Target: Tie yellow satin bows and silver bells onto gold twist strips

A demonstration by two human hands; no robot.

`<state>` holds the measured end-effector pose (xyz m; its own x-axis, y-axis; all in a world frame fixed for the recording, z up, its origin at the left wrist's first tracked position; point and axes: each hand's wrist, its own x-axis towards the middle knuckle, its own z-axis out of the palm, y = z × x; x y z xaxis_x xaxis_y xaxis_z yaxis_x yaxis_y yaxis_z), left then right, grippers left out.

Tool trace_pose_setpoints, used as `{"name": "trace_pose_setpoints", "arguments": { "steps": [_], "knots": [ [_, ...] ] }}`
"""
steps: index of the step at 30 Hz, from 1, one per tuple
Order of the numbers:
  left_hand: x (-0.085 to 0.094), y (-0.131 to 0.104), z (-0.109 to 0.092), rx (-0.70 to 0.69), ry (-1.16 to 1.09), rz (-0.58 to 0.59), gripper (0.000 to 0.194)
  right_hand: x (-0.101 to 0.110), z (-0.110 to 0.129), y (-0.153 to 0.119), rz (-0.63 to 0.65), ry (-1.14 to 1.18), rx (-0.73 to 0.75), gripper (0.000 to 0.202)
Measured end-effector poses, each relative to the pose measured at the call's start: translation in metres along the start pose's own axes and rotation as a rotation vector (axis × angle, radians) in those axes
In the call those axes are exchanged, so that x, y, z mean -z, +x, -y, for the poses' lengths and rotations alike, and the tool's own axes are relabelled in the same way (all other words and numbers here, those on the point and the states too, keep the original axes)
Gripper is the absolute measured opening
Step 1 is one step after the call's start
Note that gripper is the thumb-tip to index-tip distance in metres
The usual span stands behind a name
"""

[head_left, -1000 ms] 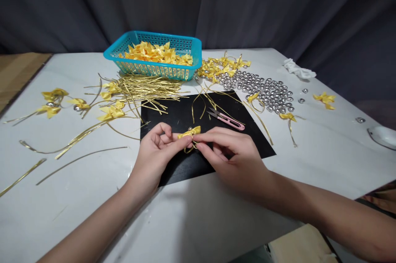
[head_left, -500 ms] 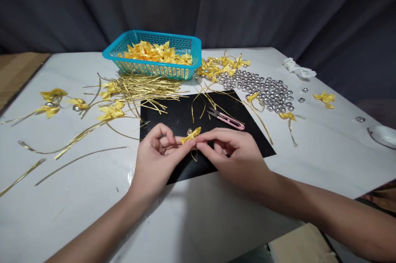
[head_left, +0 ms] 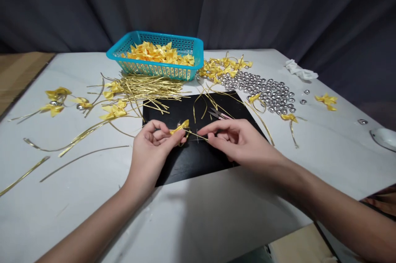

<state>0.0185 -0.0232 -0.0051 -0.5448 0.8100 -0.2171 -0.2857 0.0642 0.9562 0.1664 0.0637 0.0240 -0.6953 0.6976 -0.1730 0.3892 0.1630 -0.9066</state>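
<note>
Between the thumb and fingers of my left hand [head_left: 156, 141] is a yellow ribbon bow [head_left: 183, 125], with a small silvery bell or bead showing just behind it. My right hand [head_left: 236, 139] pinches the end of a thin gold cord [head_left: 197, 134], which runs taut from the bow. Both hands are over a black mat [head_left: 185, 158]. Pink-handled thread snips [head_left: 219, 113] lie on the mat behind my right hand, which partly covers them.
A blue basket [head_left: 154, 65] holds many yellow bows. In front of it lies a pile of gold cords [head_left: 151, 88]. Silver beads [head_left: 275, 94] spread to the right. Finished-looking bows with cords [head_left: 227, 67] lie beside the basket. A white cloth [head_left: 300, 70] rests at the far right.
My right hand has moved right, away from the bow, drawing the gold cord out straight. My left hand has shifted slightly left with the bow.
</note>
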Motion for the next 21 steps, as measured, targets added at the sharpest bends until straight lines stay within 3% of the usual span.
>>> {"name": "trace_pose_setpoints", "arguments": {
  "steps": [2, 4, 12, 15, 18, 21],
  "knots": [
    [0.002, 0.002, -0.001, -0.004, -0.001, 0.000, 0.036, 0.009, 0.004, 0.001, 0.170, -0.006, -0.109, 0.017],
    [0.002, 0.003, -0.002, 0.005, -0.006, 0.012, 0.037, 0.011, 0.007, 0.001, 0.256, 0.000, -0.192, 0.017],
    [0.002, 0.004, -0.002, 0.073, -0.070, 0.067, 0.037, -0.010, -0.009, 0.005, 0.178, 0.113, -0.174, 0.022],
    [0.004, 0.007, -0.003, 0.091, -0.111, 0.036, 0.035, 0.007, -0.004, 0.009, 0.159, 0.050, -0.178, 0.028],
    [0.005, 0.009, -0.004, 0.092, -0.121, 0.036, 0.035, 0.031, 0.009, 0.007, 0.080, -0.007, -0.066, 0.026],
    [0.005, 0.009, -0.003, 0.077, -0.092, 0.067, 0.035, 0.046, 0.017, 0.002, 0.168, -0.003, -0.012, 0.021]
  ]
}}
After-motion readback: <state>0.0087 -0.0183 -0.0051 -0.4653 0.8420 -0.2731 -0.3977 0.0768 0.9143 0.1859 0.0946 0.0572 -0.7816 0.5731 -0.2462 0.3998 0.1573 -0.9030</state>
